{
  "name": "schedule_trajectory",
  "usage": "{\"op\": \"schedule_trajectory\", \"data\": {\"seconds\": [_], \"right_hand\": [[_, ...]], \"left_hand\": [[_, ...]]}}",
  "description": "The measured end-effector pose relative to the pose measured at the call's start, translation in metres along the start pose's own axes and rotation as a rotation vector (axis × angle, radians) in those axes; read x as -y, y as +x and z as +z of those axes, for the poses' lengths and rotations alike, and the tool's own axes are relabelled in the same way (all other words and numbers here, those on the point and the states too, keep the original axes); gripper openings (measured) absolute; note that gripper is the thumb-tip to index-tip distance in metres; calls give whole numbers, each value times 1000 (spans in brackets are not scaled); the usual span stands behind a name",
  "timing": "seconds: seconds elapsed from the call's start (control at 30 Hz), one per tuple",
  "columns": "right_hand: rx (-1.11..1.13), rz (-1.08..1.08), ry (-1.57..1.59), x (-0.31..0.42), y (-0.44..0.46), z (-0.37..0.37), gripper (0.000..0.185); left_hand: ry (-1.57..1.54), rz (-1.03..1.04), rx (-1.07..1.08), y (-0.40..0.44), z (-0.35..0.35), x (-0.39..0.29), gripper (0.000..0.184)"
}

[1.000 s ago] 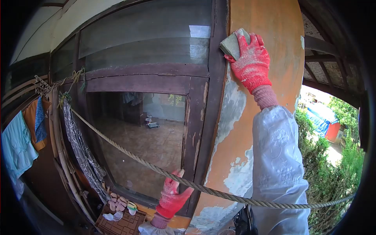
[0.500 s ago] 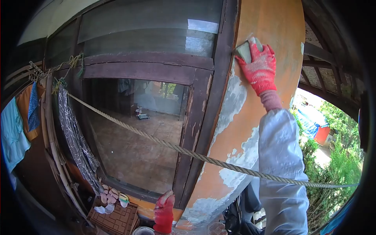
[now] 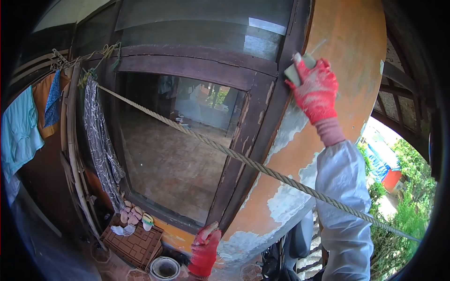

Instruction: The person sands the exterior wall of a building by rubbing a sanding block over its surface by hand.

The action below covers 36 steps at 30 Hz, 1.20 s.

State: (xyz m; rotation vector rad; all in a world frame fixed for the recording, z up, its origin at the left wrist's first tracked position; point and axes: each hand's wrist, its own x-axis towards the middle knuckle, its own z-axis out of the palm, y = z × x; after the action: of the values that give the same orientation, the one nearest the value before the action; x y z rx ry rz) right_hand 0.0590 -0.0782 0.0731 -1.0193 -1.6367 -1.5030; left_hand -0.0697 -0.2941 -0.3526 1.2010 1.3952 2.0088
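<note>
My right hand (image 3: 318,91), in a dusty red glove, is wrapped round a grey-green block (image 3: 293,75) that looks like a sanding block. It is up at the left edge of the orange wall pillar (image 3: 349,51), beside the dark wooden window frame (image 3: 294,40). Below the hand, paint has come away in pale grey patches (image 3: 287,206). My left hand (image 3: 205,250), also red-gloved, is low down by the bottom corner of the window frame. Its fingers point upward and hold nothing that I can see. A rope (image 3: 243,160) runs slantwise across the window and over my right sleeve.
Clothes (image 3: 23,126) and a patterned cloth (image 3: 98,145) hang at the left by wooden poles (image 3: 75,154). Beneath are a brown crate (image 3: 133,246) with slippers (image 3: 131,213) on it and a bucket (image 3: 165,268). A dark motorbike-like shape (image 3: 300,239) stands by the pillar's foot.
The view has shifted, so the window sits further right and higher. My right hand has moved slightly down the pillar with the block, and the left hand shows more fully.
</note>
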Motion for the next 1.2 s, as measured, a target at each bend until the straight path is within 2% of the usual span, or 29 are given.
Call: {"op": "schedule_trajectory", "data": {"seconds": [0.03,0.07,0.13,0.2,0.23,0.27,0.3,0.33,0.37,0.4,0.47,0.5,0.53,0.57,0.63,0.7,0.77,0.8,0.87,0.9,0.93,0.97,1.0,1.03,1.07,1.13,1.17,1.2], "right_hand": [[-94,23,-94,-10,19,6,65],[-92,19,-93,-4,15,7,65],[81,-137,-81,22,-19,1,63],[432,-323,36,59,-85,-16,57],[498,-295,181,77,-120,-3,57],[497,-140,385,90,-159,34,57],[458,27,653,101,-166,36,58],[408,99,754,103,-163,39,59],[438,-49,419,90,-160,39,61],[366,-130,222,70,-119,20,59],[191,-249,-197,30,-38,-18,67],[112,-185,-252,9,-4,-22,67],[51,-164,-295,-5,16,-21,59],[56,-166,-301,0,11,-21,59],[180,-320,-332,25,-18,-25,60],[544,45,81,73,-75,5,65],[364,-243,-24,91,-139,35,70],[353,-247,-24,90,-125,29,70],[476,-49,93,73,-70,2,68],[328,-237,-112,51,-42,-14,61],[139,-388,-335,29,-13,-29,64],[133,-299,-312,11,12,-30,60],[-1,-363,-402,3,18,-27,62],[9,-366,-404,8,14,-16,62],[21,-232,-383,20,4,1,56],[366,-60,-136,53,-18,-6,45],[695,-15,97,69,-40,-23,41],[601,-130,-14,75,-75,-11,41]], "left_hand": [[-2,0,-7,2,1,3,31],[-44,-73,-23,2,2,5,31],[-88,-166,-32,-1,-4,12,30],[16,48,-39,-4,-11,22,29],[6,34,-34,-5,-13,17,29],[-27,-11,-62,-5,-17,4,28],[-58,-49,-98,-6,-22,-6,28],[-90,-122,-61,-7,-28,-13,29],[-92,-117,-71,-5,-31,-12,29],[-68,-138,-74,-4,-32,-10,29],[-47,-160,-79,0,-30,-7,29],[-58,-141,-85,1,-28,-7,29],[-72,-122,-89,3,-25,-6,30],[-75,-126,-83,5,-21,-6,30],[-116,-227,-10,7,-17,-8,31],[-160,-196,-4,5,-12,-10,31],[-195,-161,-7,-5,-16,-9,32],[-149,-146,-1,-7,-20,-8,32],[-108,-130,-10,-4,-23,-7,32],[-121,-163,-14,-4,-24,-5,32],[-134,-197,-15,-4,-24,-3,32],[-132,-201,-15,-3,-24,-2,32],[-132,-190,-9,-1,-21,-3,31],[-132,-184,3,-2,-19,-4,31],[-132,-194,15,-2,-17,-6,31],[-103,-185,54,-1,-12,-11,31],[-107,-189,62,-3,-12,-13,31],[-135,-152,75,-6,-13,-15,32]]}}
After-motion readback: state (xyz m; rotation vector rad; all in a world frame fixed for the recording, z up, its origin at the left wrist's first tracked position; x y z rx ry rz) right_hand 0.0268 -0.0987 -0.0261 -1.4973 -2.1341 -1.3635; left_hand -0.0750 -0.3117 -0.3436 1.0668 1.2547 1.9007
